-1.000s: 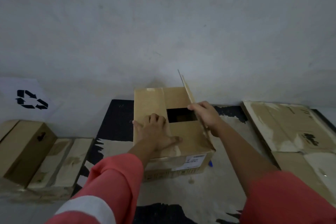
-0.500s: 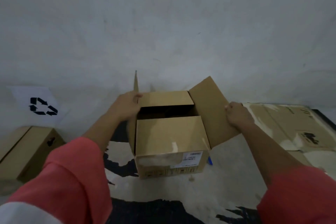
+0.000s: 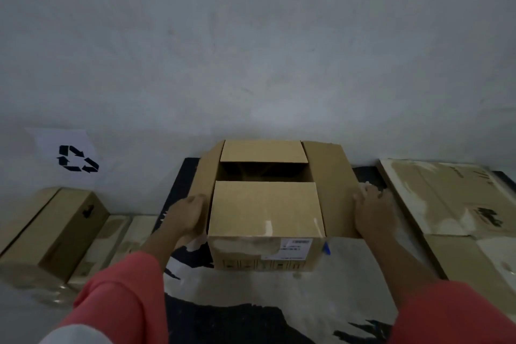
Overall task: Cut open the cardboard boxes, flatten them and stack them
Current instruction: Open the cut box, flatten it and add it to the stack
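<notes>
A brown cardboard box (image 3: 265, 212) stands in the middle of the floor mat with a white label on its near face. Its two side flaps are folded outward and down; the near and far inner flaps lie over the opening, with a dark gap between them. My left hand (image 3: 186, 215) presses on the left side flap with its fingers on the cardboard. My right hand (image 3: 372, 211) presses flat on the right side flap (image 3: 335, 190). A small blue object (image 3: 326, 248) lies beside the box's right near corner; what it is cannot be told.
Flattened cardboard sheets (image 3: 452, 198) lie stacked at the right. A closed brown box (image 3: 53, 229) lies at the left beside flat pieces. A paper with a recycling symbol (image 3: 75, 158) hangs on the grey wall. The mat (image 3: 251, 301) is black and white.
Both side flaps have been pushed from upright outward and down. My hands moved apart and lower, each following its flap to the box's sides.
</notes>
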